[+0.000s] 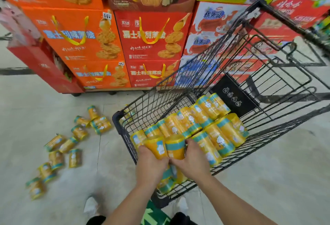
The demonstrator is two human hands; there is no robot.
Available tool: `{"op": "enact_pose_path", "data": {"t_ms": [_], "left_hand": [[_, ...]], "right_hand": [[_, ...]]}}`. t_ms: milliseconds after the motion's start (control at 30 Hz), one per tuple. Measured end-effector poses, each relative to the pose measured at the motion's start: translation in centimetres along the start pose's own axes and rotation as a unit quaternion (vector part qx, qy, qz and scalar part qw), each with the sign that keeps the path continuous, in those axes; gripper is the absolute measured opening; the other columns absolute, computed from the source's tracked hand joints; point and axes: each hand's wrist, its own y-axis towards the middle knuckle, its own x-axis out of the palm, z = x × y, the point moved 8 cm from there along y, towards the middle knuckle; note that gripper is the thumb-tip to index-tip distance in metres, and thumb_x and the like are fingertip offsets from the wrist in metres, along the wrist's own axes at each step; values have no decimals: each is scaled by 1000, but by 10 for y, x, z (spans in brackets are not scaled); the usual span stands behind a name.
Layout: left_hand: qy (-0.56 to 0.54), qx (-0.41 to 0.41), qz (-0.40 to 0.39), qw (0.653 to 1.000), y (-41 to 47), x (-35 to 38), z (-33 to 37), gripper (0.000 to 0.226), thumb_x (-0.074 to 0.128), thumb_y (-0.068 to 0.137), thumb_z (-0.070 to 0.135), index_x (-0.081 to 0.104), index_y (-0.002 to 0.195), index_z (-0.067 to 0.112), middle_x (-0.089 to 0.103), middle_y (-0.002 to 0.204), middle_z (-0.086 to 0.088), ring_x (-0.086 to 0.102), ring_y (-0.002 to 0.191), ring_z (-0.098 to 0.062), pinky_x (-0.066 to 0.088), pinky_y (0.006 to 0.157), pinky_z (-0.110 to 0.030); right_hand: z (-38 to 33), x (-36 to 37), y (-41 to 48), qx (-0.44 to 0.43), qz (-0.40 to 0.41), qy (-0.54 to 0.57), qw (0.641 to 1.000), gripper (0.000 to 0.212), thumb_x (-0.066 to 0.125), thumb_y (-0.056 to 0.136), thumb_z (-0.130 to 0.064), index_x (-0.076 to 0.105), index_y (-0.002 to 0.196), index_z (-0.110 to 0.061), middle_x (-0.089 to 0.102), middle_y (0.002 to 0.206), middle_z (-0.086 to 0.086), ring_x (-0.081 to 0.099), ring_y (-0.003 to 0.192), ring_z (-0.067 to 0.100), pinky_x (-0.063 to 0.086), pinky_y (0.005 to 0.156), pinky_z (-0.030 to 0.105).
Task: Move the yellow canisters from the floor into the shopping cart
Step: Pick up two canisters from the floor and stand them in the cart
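Both of our hands are wrapping firmly round canisters. Our left hand (151,164) is gripping one yellow cylindrical canister with a teal band (156,147), and our right hand (193,160) is gripping a second yellow canister (175,147) of the same kind, with fingers curling round each. We are holding the two side by side, touching, over the near end of the black wire shopping cart (118,117).

Inside the cart, a heap of loaded yellow canisters (196,123) is lying on its sides in rough rows, running from the near end toward the cart's middle. A few more canisters (167,182) are showing beneath our wrists at the cart's near corner. A black placard with white round symbols (234,96) is sitting inside the cart, just beyond the heap.

To the left of the cart, scattered yellow canisters (71,142) are lying loose on the pale smooth floor (35,110), some touching one another. They are spreading from beside the cart's left wall down toward us.

Beyond the cart, stacked orange cardboard boxes with yellow ribbon handles (80,46) are standing, with red boxes (153,39) just beside them. By the cart's near end, our white shoes (91,207) are showing, blurred.
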Motion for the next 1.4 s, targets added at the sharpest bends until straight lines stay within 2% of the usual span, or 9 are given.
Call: {"op": "enact_pose_path", "data": {"t_ms": [67,133,267,467,633,867,1067,1300,1400], "left_hand": [[36,-12,-4,999,-8,21,-13,89,71,73,36,20,142,13,60,111,-7,63,103,-33,48,76,-35],[79,-24,-8,997,-14,35,-22,95,66,75,42,9,148,20,64,114,-10,63,103,-35,49,79,-37],[143,-56,-11,988,-19,40,-24,66,57,82,46,26,135,22,67,110,-8,62,102,-34,51,83,-37],[221,-81,-28,972,-12,33,-27,63,51,85,50,32,142,27,43,126,-10,53,116,-31,47,91,-39],[196,-39,2,980,-17,14,-17,61,51,86,44,31,142,31,51,127,0,56,114,-21,49,84,-34],[164,13,129,978,5,-109,1,47,53,88,44,45,132,31,54,120,6,57,111,-16,50,84,-35],[134,11,200,971,59,-261,-32,47,59,84,42,51,127,25,57,118,-2,58,111,-25,50,85,-41],[152,-12,167,974,171,-385,-143,45,58,86,43,50,126,25,53,121,-2,56,115,-25,48,82,-38],[162,-50,134,976,219,-400,-212,47,58,84,40,51,127,22,51,128,-5,54,117,-28,47,85,-39]], "right_hand": [[17,11,1,-5,-52,-52,997,74,69,63,-70,53,115,-21,59,111,1,58,106,23,52,82,37],[26,17,4,-23,-82,-91,992,70,69,67,-68,53,112,-18,59,111,3,57,108,24,50,81,37],[21,24,11,-67,-128,-145,979,68,68,78,-61,49,122,-13,54,121,6,57,112,25,47,86,35],[18,31,13,-113,-159,-194,961,62,64,84,-52,44,132,-17,47,131,2,58,113,23,51,81,34],[-4,20,11,-141,-127,-201,961,54,55,90,-53,44,131,-20,47,131,-1,58,111,20,46,72,33],[-139,4,3,-250,-51,-81,963,48,57,91,-45,47,133,-24,52,126,-8,56,110,14,47,77,30],[-280,62,-1,-307,-44,-43,950,45,62,85,-43,54,125,-24,56,118,-5,57,108,16,50,85,35],[-399,209,38,-289,-69,-123,947,45,61,89,-40,51,130,-24,52,127,-6,49,121,15,44,88,30],[-409,282,71,-261,-99,-189,942,49,61,89,-37,50,133,-19,50,133,1,44,128,22,45,96,37]]}}
